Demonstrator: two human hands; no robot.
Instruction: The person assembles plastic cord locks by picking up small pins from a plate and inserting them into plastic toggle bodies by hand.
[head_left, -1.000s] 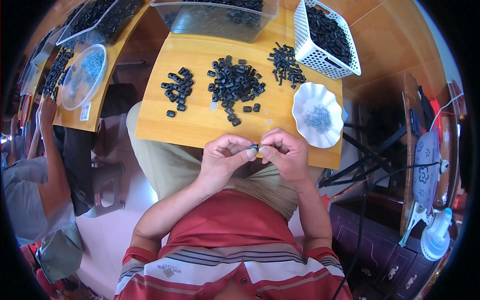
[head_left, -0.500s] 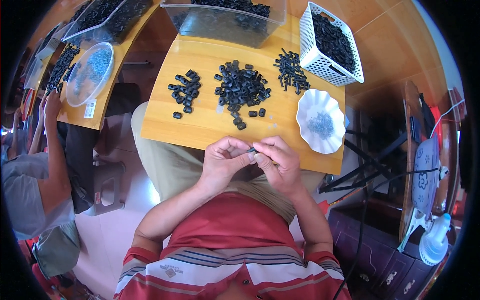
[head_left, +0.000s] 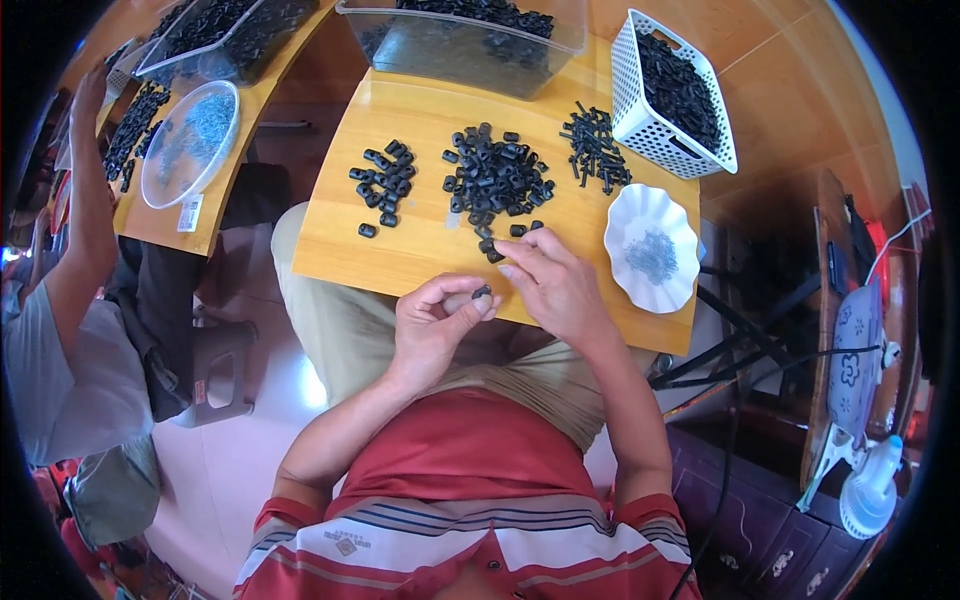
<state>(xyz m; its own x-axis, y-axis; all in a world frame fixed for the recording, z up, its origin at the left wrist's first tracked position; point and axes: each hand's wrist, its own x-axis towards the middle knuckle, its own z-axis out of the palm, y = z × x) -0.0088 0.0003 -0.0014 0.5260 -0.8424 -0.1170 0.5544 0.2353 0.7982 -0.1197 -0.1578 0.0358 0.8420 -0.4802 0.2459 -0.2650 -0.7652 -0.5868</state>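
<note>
My left hand (head_left: pixel 437 322) is closed in a pinch on a small black plastic part (head_left: pixel 481 292), held just above the table's near edge. Forward and to the right of it, my right hand (head_left: pixel 553 285) has its thumb and fingertips around a short black plastic barrel (head_left: pixel 494 256) at the near side of a pile. That pile of black barrels (head_left: pixel 497 178) lies mid-table; a smaller group of them (head_left: pixel 384 180) is spread to its left. Several thin black plungers (head_left: pixel 594 145) lie at the right. A white wavy-rimmed bowl (head_left: pixel 618 270) holds small metal springs.
At the back stand a clear bin (head_left: pixel 450 70) and a white perforated basket (head_left: pixel 628 100), both with black parts. On the left, a co-worker's arm (head_left: pixel 88 220) reaches over another table with a round tub (head_left: pixel 160 185). A fan (head_left: pixel 868 485) and cables are at the right.
My hands have parted: the right one has moved forward from the left to the barrel pile. My left hand keeps a small part. The co-worker's arm has reached farther forward.
</note>
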